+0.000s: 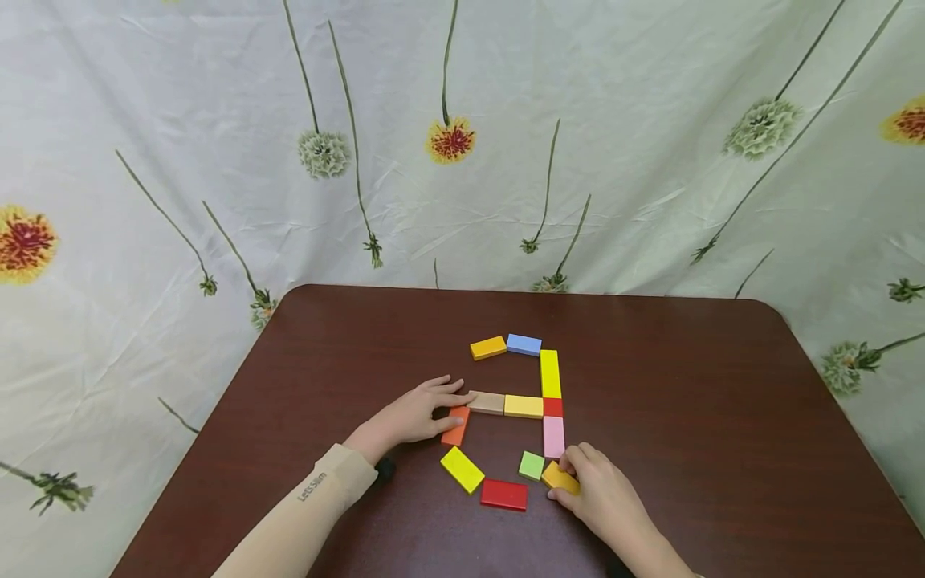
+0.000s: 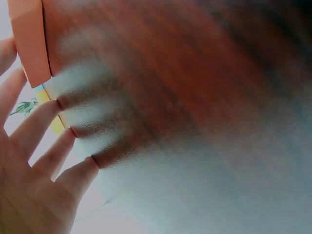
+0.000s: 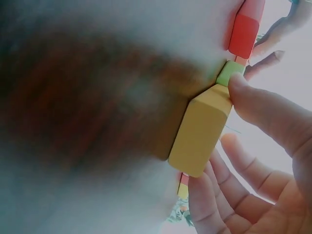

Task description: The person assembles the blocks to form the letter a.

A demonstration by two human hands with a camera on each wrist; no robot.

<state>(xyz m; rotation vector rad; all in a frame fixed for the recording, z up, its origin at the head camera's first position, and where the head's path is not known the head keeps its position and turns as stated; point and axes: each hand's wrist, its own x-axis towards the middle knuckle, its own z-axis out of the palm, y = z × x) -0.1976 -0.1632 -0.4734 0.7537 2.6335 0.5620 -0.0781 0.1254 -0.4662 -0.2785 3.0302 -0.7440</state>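
My left hand (image 1: 410, 413) spreads its fingers at the left of the block outline, its thumb against an orange block (image 1: 452, 432). Its index finger reaches the left end of a tan block (image 1: 486, 403); the other fingertips touch the tabletop. With thumb and fingers, my right hand (image 1: 605, 491) pinches a yellow-orange block (image 3: 199, 134) at the lower right. That block lies flat beside a small green block (image 1: 531, 466), just below a pink block (image 1: 553, 436). A red block (image 1: 504, 494) and a yellow block (image 1: 462, 470) lie along the bottom, slightly apart.
Above, a pale yellow block (image 1: 523, 406), a small red block (image 1: 552, 408) and a tall yellow block (image 1: 550, 374) join the outline. A blue block (image 1: 523, 344) and an amber block (image 1: 488, 348) top it. A floral cloth (image 1: 405, 209) hangs behind the brown table (image 1: 686, 385).
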